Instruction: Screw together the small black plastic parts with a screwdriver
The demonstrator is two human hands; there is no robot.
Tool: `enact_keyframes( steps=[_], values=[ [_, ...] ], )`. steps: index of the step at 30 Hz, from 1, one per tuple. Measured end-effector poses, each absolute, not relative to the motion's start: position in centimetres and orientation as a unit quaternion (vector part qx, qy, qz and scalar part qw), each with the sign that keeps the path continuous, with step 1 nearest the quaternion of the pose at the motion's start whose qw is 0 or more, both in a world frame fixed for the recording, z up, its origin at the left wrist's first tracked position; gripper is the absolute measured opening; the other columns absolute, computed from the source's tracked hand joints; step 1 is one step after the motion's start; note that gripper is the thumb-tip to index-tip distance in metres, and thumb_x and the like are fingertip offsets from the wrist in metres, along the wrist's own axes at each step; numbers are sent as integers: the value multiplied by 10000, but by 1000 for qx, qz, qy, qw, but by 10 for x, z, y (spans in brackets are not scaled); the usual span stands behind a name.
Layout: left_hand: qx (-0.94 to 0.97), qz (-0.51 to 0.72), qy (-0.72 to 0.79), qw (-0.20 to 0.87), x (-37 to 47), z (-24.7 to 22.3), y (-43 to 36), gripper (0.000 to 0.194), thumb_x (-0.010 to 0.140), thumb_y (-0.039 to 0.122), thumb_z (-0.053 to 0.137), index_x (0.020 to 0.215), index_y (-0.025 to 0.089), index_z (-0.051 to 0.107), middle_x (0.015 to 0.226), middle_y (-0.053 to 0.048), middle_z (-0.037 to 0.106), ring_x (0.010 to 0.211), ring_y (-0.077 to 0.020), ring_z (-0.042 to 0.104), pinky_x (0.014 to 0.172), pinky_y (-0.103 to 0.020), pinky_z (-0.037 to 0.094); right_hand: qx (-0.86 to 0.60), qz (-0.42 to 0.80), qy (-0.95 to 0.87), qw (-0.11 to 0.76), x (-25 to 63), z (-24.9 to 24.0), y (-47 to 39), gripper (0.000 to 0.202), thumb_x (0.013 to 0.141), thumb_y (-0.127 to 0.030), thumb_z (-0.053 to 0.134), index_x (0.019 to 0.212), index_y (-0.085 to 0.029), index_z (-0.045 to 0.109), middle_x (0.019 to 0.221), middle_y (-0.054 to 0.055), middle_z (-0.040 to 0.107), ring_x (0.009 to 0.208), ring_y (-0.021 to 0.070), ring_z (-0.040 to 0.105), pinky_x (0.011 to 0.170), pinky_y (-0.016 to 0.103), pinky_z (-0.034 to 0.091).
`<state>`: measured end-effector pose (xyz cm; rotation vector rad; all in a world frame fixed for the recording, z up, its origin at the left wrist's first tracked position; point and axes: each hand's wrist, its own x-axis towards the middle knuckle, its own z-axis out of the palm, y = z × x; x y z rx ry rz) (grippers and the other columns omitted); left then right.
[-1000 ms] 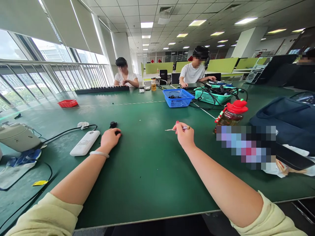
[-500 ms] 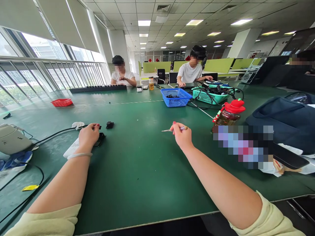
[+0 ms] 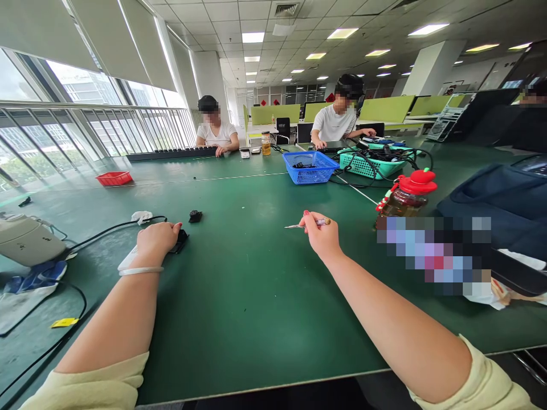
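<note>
Left hand (image 3: 156,244) curled, any grip hidden, and right hand (image 3: 323,234) pinched around a slim pointed tool (image 3: 323,222), a person reaches over a green table (image 3: 256,319). Beyond sits a blue basket (image 3: 311,175); a white device (image 3: 127,261) lies partly behind the left wrist, a black item (image 3: 180,242) beside those fingers, a smaller black piece (image 3: 195,216) farther out.

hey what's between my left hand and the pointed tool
Head view: a flat black item beside your left hand, a small black piece slightly farther away, then green tabletop with a tiny speck, up to the pointed tool.
</note>
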<state>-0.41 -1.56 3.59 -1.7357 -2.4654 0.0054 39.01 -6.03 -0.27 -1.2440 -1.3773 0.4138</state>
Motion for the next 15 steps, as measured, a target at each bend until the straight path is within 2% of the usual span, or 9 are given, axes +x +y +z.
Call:
enact_keyframes(
  steps=[7,15],
  values=[
    [-571,-4,-818,73,2,35,-15,572,935,479,295,1083,169,753,1103,-201,721,1052,-376,651,846,-449,478,-537,178,-594,573,388,-1,-61,443,892,-483,462,576,-207,604,517,-5,496,495,130,456,474,248,318],
    [-572,23,-819,42,5,29,-13,558,914,531,343,1138,203,735,1120,-182,718,1024,-373,652,784,-429,499,-535,171,-601,568,388,-2,-63,454,900,-491,459,577,-208,605,522,-4,499,498,132,459,477,252,325]
  ],
)
